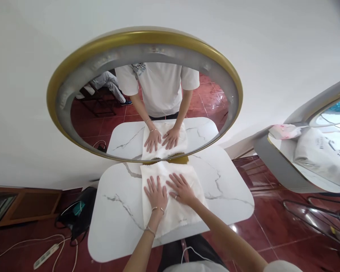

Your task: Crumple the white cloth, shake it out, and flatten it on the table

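A white cloth [170,221] lies spread on the marble-patterned white table [113,230], its far edge close to the foot of the mirror. My left hand [155,194] rests flat on the left half of the cloth, fingers spread and pointing away from me. On the right half my right hand [181,189] is also laid flat, fingers apart and angled to the left. Neither hand grips anything. The oval mirror [235,79] with a gold rim reflects both hands, the cloth and a white T-shirt.
To the right stands a second table [286,172] with a tissue pack [285,131] and a folded white garment [323,156]. A black bag [81,211] sits left of my table. A power strip [46,257] and cords lie on the red floor. A seated person's legs show in the mirror.
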Demonstrator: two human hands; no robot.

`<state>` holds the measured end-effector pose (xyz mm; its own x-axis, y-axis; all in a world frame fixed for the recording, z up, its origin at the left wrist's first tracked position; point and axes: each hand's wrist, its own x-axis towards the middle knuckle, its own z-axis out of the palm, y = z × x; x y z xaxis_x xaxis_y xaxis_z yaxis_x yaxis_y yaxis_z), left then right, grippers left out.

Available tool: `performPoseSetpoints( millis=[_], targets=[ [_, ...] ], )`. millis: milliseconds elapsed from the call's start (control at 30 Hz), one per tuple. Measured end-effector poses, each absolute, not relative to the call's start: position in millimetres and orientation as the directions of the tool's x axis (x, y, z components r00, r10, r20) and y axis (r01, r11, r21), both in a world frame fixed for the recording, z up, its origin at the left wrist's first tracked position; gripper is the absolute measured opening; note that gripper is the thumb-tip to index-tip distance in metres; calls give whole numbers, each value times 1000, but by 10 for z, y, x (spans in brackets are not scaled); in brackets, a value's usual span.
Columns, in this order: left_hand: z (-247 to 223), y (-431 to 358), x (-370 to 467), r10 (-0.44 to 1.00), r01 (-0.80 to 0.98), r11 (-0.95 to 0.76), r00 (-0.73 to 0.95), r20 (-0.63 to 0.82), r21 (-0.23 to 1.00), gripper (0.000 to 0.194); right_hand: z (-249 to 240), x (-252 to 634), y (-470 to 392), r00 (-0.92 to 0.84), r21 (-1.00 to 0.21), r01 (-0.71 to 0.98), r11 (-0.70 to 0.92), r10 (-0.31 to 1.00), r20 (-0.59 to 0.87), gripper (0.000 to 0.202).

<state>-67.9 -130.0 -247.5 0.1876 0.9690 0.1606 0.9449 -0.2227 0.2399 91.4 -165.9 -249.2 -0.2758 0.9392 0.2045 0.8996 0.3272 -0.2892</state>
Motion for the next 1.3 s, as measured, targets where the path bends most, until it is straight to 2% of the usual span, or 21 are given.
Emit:
performPoseSetpoints(
  millis=[233,400,700,833,933,1067,1167,1300],
  targets=[
    [-2540,-2210,-610,947,920,-300,255,198,254,51,-2436,917,-2611,-243,-275,918,286,953,180,56],
    [-2543,-2491,-424,944,916,-315,275,184,247,53,-2406,1050,-2861,-245,-300,910,285,956,163,57],
    [-2487,-1916,291,929,898,-369,348,129,239,51,-2424,1928,-2320,-234,-308,911,274,959,161,54],
    [-2289,-1611,725,917,874,-393,397,44,285,55,-2453,2361,-2297,-64,-301,946,117,982,178,48],
    [-2133,-1427,861,902,868,-385,426,-74,312,56,-2487,2392,-2575,93,-298,954,-27,973,209,45],
    [-2045,-1280,835,936,908,-290,334,-107,302,59,-2546,2150,-3030,120,-308,950,-52,971,206,48],
    [-2019,-1216,779,907,868,-300,388,-166,395,57,-2569,2018,-3186,130,-346,937,-56,972,196,47],
    [-1884,-1097,681,816,792,-345,518,-256,504,38,-2492,2025,-3113,191,-481,875,-55,952,238,43]
  ],
)
